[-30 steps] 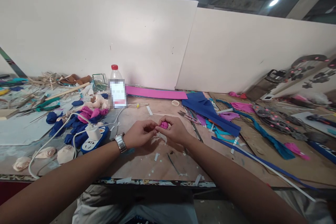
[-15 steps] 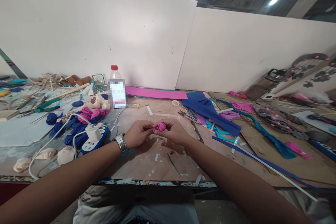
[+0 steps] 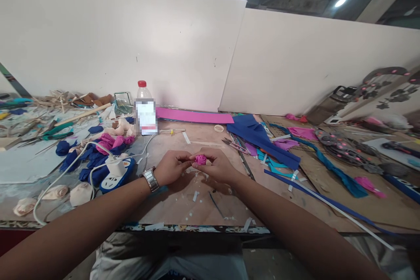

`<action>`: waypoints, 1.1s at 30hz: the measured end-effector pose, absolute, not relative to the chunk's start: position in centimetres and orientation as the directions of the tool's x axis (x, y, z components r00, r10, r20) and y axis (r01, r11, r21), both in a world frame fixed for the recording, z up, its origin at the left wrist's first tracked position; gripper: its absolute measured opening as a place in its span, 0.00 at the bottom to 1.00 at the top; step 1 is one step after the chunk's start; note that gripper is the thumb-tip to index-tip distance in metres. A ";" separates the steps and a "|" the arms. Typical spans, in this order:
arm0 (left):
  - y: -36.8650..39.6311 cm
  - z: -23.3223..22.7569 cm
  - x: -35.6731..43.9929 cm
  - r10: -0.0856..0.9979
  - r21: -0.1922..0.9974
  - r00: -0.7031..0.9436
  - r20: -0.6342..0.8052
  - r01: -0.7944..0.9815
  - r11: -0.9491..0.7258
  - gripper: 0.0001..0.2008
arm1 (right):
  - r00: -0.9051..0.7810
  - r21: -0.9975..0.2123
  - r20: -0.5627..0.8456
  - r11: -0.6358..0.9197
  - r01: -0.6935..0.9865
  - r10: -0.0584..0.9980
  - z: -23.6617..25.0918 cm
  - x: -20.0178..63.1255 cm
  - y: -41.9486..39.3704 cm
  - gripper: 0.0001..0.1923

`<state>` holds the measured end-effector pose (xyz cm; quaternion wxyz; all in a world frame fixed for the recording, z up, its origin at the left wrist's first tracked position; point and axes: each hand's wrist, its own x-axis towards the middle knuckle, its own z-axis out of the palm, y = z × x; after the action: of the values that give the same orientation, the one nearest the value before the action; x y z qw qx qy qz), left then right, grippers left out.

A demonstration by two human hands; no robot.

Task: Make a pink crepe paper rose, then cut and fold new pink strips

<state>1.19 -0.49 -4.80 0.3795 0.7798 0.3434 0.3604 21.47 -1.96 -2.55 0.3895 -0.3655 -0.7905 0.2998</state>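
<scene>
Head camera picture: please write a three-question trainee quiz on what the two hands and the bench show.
1. True or false: both hands hold the small pink rolled flower between them.
2. Which wrist wears the metal watch? A. left B. right C. neither
3. Fill in: the plastic bottle behind the hands has a ____ cap.

Key
1. True: the fingers of both hands meet on the flower, above the wooden bench.
2. A.
3. Red.

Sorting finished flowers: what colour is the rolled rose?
Magenta pink rolled rose, clearest in the head view.
</scene>
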 end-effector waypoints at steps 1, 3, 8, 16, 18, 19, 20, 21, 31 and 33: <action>-0.5 -4.8 1.2 0.807 0.834 0.509 0.299 0.272 -0.481 0.13 | -0.441 -0.745 0.401 0.567 0.353 0.802 -2.5 21.5 -2.0 0.13; -0.5 -4.7 1.2 0.801 0.819 0.516 0.302 0.289 -0.495 0.13 | -0.464 -0.724 0.405 0.586 0.363 0.788 -2.5 21.6 -2.1 0.14; -0.6 -4.6 1.1 0.807 0.814 0.509 0.299 0.305 -0.494 0.12 | -0.486 -0.708 0.429 0.618 0.341 0.761 -2.3 21.7 -2.2 0.16; -0.5 -4.8 1.1 0.795 0.809 0.521 0.310 0.296 -0.509 0.15 | -0.475 -0.684 0.463 0.642 0.346 0.749 -2.4 21.5 -2.3 0.13; -0.5 -4.7 1.1 0.795 0.804 0.522 0.309 0.303 -0.511 0.16 | -0.471 -0.682 0.461 0.640 0.354 0.752 -2.4 21.5 -2.3 0.13; -0.5 -4.7 1.1 0.794 0.803 0.524 0.308 0.304 -0.512 0.16 | -0.472 -0.680 0.459 0.639 0.358 0.753 -2.3 21.5 -2.3 0.13; -0.5 -4.7 1.1 0.794 0.803 0.524 0.308 0.304 -0.513 0.16 | -0.477 -0.678 0.455 0.640 0.362 0.752 -2.3 21.5 -2.3 0.12; -0.5 -4.7 1.0 0.794 0.801 0.524 0.310 0.306 -0.515 0.16 | -0.483 -0.676 0.450 0.640 0.366 0.751 -2.3 21.5 -2.3 0.12; -0.4 -4.7 0.9 0.822 0.797 0.420 0.385 0.299 -0.525 0.10 | -0.399 -0.787 0.433 0.555 0.269 0.808 -3.0 21.3 -2.1 0.23; -0.4 -4.5 0.9 0.829 0.793 0.390 0.401 0.306 -0.528 0.10 | -0.347 -0.786 0.461 0.557 0.268 0.817 -3.2 21.3 -2.1 0.22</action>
<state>0.89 -0.40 -4.48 0.3176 0.7709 0.3679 0.4118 21.32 -2.07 -3.18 0.4468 -0.3564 -0.7608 0.3074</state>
